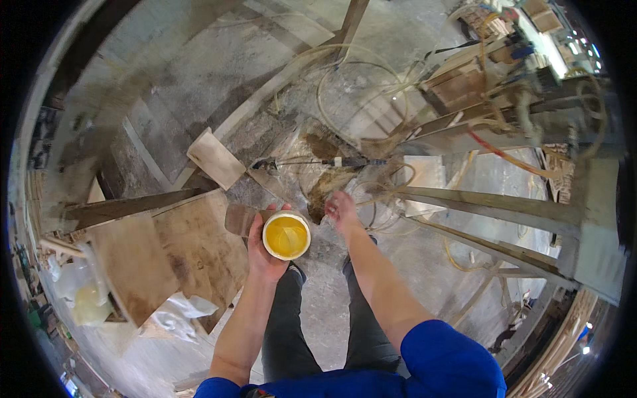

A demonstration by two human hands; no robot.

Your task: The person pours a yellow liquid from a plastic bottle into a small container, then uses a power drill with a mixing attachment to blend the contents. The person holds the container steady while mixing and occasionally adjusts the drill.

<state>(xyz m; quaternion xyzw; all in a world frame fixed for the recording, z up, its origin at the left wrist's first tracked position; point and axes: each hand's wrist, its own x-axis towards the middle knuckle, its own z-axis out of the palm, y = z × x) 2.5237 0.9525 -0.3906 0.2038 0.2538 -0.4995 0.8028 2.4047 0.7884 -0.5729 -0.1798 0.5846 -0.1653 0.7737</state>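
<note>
My left hand (267, 262) is wrapped round a round white tub (266, 247), its top uncovered. Inside the tub lies a smooth yellow substance (287, 237). Just beyond my left fingers shows a flat brown piece with a rounded edge (239, 219); I cannot tell whether the hand touches it. My right hand (340, 209) hovers to the right of the tub, its fingers blurred and seemingly curled. Past it, a thin dark tool with a hose (332, 162) lies across a brown-stained patch.
Brown boards (166, 265) lie at the left, with crumpled white plastic (179, 313) on their near edge. A small wooden block (216, 159) sits farther off. Loose pale hoses (361, 50) coil at the back. Long wooden beams (491, 202) extend from the right over the concrete floor (312, 325).
</note>
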